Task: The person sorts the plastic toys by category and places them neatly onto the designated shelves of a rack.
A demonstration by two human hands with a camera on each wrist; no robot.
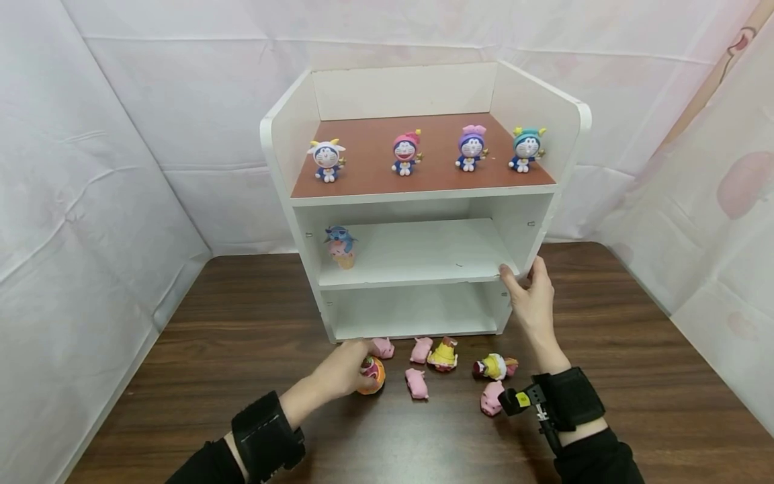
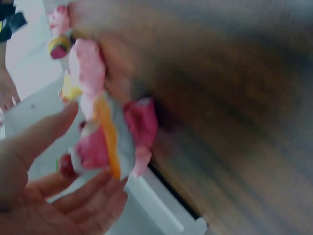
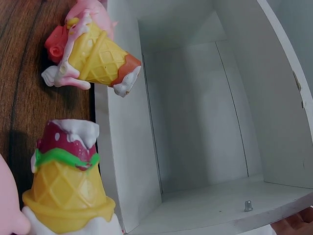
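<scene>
Partly behind left hand: orange-rimmed toy

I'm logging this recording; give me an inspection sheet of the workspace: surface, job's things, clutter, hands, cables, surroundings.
Surface: dark wood-grain table.
Job's things: orange-rimmed figurine; white shelf unit bearing four Doraemon figurines on top and an ice-cream-cone figurine below them; four pink pig figurines and two yellow waffle-cone figurines on the table.
Clutter: nothing seen beyond the figurines.
Hands: left hand grips the orange-rimmed figurine; right hand grips the shelf unit's right side; black wristbands on both arms.
Cables: thin cord-like strand, upper right of head view; cannot tell if a cable.
Surroundings: white cloth behind and at both sides.
</scene>
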